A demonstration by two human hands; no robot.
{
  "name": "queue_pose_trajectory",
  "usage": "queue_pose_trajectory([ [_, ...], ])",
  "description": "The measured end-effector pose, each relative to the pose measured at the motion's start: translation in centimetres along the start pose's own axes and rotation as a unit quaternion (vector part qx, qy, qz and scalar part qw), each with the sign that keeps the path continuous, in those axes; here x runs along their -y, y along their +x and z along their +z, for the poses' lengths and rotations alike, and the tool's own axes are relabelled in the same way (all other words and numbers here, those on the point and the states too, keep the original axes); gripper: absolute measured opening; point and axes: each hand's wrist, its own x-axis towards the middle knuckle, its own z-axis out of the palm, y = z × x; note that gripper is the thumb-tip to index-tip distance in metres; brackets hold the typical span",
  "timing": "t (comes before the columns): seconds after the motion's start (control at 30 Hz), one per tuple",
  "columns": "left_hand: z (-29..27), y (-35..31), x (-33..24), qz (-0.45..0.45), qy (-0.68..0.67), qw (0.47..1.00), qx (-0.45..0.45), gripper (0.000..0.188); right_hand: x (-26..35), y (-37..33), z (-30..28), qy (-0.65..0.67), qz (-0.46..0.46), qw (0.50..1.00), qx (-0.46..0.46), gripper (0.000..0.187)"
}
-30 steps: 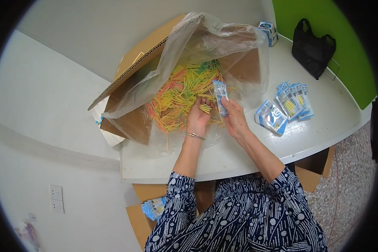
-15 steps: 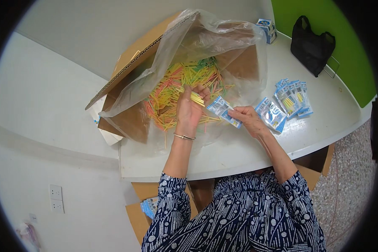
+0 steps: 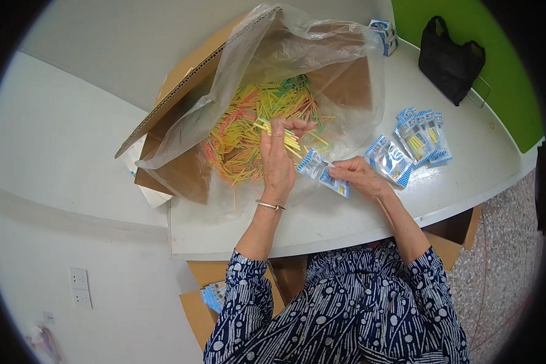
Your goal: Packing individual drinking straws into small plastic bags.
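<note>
My left hand [image 3: 278,161] is closed around a small bundle of thin sticks [image 3: 292,141], mostly yellow, which poke out to either side of its fingers. Their ends lie close to the top of a blue-and-white clear packet [image 3: 315,168]. My right hand [image 3: 364,176] pinches that packet between thumb and fingers, tilted over the table. Beyond my left hand, a heap of loose yellow, pink and green sticks [image 3: 239,130] fills a clear plastic liner [image 3: 340,51] in a tipped cardboard box [image 3: 173,100]. Whether the held packet contains anything is unclear.
Right of my right hand lies another flat packet [image 3: 389,161], beside a pile of stick-filled packets [image 3: 424,138]. A black bag [image 3: 452,60] and small stacked boxes [image 3: 383,36] stand farther back on the white table [image 3: 467,182]. Below its edge, an open carton [image 3: 197,309] contains blue-and-white packets.
My left hand has turned a little and its bundle sits slightly lower, nearer the packet's top. The packet and my right hand have shifted slightly down. The whole view has moved a little.
</note>
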Motion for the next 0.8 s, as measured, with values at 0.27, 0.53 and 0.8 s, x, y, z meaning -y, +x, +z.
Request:
queue_pose_trajectory([
  [0.27,0.2,-1.6,0.8,-0.034,0.074,0.996,0.022,0.04,-0.2,-0.1,0.2,0.011,-0.011,1.0,-0.023,0.025],
  [0.53,-0.8,-2.5,1.7,-0.073,0.129,0.985,0.092,0.029,-0.1,-0.3,0.1,-0.032,-0.051,0.998,-0.023,0.024],
  [0.8,-1.2,-2.4,0.9,-0.107,0.067,0.985,0.121,0.03,0.4,-0.1,0.6,-0.09,-0.077,0.992,-0.048,0.026],
])
